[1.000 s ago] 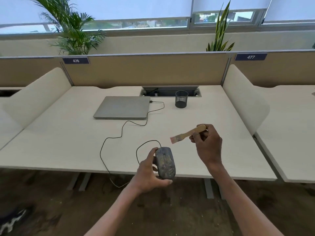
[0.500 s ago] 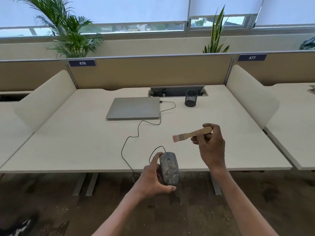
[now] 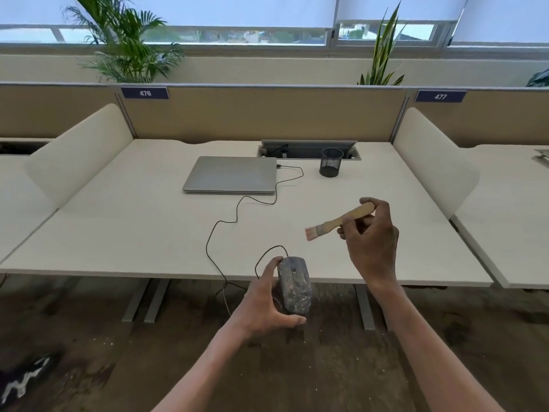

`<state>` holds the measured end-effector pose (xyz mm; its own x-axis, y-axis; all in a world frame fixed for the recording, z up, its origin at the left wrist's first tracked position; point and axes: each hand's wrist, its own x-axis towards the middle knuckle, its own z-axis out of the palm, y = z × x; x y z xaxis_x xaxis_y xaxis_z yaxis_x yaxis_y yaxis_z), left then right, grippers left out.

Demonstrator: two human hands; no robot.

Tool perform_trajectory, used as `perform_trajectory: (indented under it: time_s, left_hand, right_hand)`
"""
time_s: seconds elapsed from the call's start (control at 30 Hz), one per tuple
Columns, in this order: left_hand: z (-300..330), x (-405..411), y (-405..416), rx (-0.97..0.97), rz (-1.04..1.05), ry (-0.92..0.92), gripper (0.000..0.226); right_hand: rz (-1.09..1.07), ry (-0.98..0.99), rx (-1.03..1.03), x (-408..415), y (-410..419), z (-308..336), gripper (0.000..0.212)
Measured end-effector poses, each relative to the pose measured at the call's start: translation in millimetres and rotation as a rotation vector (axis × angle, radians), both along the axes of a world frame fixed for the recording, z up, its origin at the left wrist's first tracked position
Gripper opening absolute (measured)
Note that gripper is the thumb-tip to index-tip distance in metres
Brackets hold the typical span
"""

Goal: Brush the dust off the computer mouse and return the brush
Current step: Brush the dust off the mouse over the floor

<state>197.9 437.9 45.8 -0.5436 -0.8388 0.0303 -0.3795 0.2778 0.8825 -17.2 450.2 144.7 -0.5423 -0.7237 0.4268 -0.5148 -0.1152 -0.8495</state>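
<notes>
A dark computer mouse (image 3: 295, 284), speckled with pale dust, is held off the desk's front edge by my left hand (image 3: 264, 304), thumb on its left side and fingers under it. Its black cable (image 3: 237, 221) loops back over the desk (image 3: 148, 227) to the laptop. My right hand (image 3: 371, 242) grips the wooden handle of a small brush (image 3: 335, 223), bristles pointing left. The bristles hang above and to the right of the mouse, not touching it.
A closed silver laptop (image 3: 231, 173) lies at the back of the desk, and a black mesh pen cup (image 3: 330, 162) stands to its right before an open cable hatch (image 3: 309, 148). Curved white dividers (image 3: 430, 162) flank the desk. Dust specks lie on the brown floor (image 3: 326, 367).
My view has shifted, so the desk sits further right in the frame. Both hands keep their grips; the mouse has come slightly back over the desk edge, and the brush stays raised beside it.
</notes>
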Motion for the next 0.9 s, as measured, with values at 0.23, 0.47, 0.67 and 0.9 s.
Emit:
perform_trajectory:
  time_s: [0.23, 0.47, 0.67, 0.9]
  left_hand:
    - [-11, -16, 16, 0.015, 0.073, -0.066, 0.127]
    - [-34, -6, 29, 0.090, 0.106, -0.145, 0.128]
    - [-54, 6, 33, 0.169, 0.114, -0.178, 0.128]
    - [-62, 5, 29, 0.175, 0.094, -0.177, 0.125]
  right_hand:
    - [0.097, 0.083, 0.153, -8, 1, -13, 0.039]
    - [0.165, 0.038, 0.266, 6, 3, -48, 0.034]
    - [0.165, 0.022, 0.315, 14, 9, -70, 0.034]
    - [0.170, 0.030, 0.352, 26, 10, -81, 0.035]
